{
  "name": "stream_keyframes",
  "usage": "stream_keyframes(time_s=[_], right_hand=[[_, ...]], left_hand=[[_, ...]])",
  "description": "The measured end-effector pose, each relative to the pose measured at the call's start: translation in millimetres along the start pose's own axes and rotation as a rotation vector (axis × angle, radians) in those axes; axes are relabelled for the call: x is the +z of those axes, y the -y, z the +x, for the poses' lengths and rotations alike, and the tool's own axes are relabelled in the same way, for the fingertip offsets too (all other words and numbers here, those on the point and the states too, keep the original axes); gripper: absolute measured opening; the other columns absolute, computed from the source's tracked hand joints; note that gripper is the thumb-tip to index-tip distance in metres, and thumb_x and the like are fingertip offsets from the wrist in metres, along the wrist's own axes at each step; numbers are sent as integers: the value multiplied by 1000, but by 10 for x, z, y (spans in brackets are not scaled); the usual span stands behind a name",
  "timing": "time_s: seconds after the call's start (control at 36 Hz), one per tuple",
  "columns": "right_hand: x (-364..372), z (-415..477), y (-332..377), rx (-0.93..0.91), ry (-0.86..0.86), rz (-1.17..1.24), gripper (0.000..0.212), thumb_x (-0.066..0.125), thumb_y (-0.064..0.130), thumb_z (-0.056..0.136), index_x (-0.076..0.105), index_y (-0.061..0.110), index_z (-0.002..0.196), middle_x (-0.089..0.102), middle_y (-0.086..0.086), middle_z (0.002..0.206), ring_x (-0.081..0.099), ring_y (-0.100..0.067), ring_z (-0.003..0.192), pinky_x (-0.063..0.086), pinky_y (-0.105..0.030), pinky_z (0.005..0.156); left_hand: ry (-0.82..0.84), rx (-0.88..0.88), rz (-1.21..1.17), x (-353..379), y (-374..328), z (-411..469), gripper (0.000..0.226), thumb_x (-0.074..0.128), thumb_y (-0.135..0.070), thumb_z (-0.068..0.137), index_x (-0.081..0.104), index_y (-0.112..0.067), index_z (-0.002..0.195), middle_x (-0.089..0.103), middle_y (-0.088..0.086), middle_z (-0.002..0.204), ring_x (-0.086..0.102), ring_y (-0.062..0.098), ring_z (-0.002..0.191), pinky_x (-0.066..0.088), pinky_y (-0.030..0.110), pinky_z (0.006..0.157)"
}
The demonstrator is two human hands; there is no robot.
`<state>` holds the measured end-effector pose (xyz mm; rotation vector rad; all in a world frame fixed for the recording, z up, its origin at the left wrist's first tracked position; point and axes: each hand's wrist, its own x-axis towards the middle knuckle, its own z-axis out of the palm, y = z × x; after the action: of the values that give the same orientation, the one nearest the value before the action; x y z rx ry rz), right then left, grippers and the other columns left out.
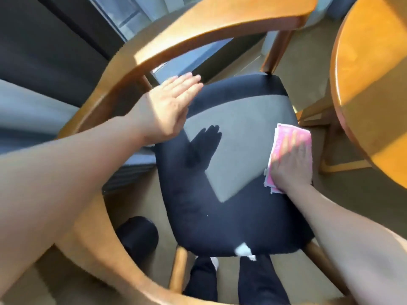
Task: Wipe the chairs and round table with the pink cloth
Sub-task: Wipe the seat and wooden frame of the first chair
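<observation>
**Seat-wiping stage, chair beside the round table**

Head view. The right hand (290, 159) lies flat, fingers extended, on the pink cloth (286, 129). It presses the cloth against the right edge of the dark chair seat (220, 216) and does not grip it. The cloth is folded into a rectangle, and its far and left margins show beyond the fingers, which are blurred. The left hand (171, 104) is open with straight fingers and holds nothing. It hangs over the far left part of the seat, near the curved wooden armrest (198, 36), and casts a shadow on the sunlit patch. Whether it touches the wood cannot be told. The round tabletop (374, 84) stands to the right, well apart from the cloth. A small white scrap (243, 250) sits at the near seat edge.

Step in hand, as judged: wiping this chair's seat, with the table apparently not yet reached. The next move calls for drawing the cloth leftward across the cushion under steady flat pressure, then over the wooden frame.
</observation>
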<state>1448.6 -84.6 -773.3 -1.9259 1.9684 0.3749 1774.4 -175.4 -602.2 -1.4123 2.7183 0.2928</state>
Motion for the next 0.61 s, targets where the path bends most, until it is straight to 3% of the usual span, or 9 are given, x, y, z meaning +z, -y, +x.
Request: stream_keyframes(time_s=[0.06,0.14,0.25,0.33,0.47,0.53,0.61], right_hand=[[66,-22,132,-185,3,-63,76,49,23,82,22,-9,146,32,-34,147,28,-50,137,23,-61,112],[173,-114,423,-446,55,-287,80,49,20,78,19,-10,146,28,-34,149,20,-52,140,17,-63,111],[139,-190,561,-446,152,-423,113,57,42,58,12,-5,151,16,-28,156,9,-47,145,5,-58,116],[116,-304,682,-536,189,-469,128,68,35,45,9,-3,152,13,-27,158,8,-45,146,5,-57,116],[218,-541,933,-631,174,-419,130,74,28,49,1,3,154,7,-18,161,3,-36,148,7,-44,119],[239,-576,958,-675,141,-393,119,72,29,61,3,5,155,7,-17,162,3,-37,149,6,-45,120],[343,-678,986,-785,115,-246,71,38,29,95,6,9,155,14,-19,161,16,-38,146,17,-47,118]], left_hand=[[52,-28,-31,-57,-90,-253,49,48,-3,89,42,-1,138,42,19,143,39,37,132,34,49,108],[60,-114,-36,-224,-218,-672,49,52,-3,88,45,-7,137,46,14,141,42,33,130,43,48,101],[-50,-219,-103,-445,-453,-1363,39,51,1,89,55,-2,127,52,15,134,48,31,125,41,44,103],[-85,-297,-140,-475,-692,-1821,37,47,1,87,58,2,123,54,17,131,48,31,125,36,42,107],[-172,-351,-167,-355,-1065,-2253,36,49,3,84,62,2,118,56,14,128,50,28,125,34,44,109],[-249,-371,-187,-309,-1185,-2372,36,47,3,85,61,2,118,57,15,128,50,27,124,35,46,108],[-333,-400,-189,-218,-1397,-2574,34,44,0,89,61,1,118,57,14,127,50,26,124,36,48,107]])
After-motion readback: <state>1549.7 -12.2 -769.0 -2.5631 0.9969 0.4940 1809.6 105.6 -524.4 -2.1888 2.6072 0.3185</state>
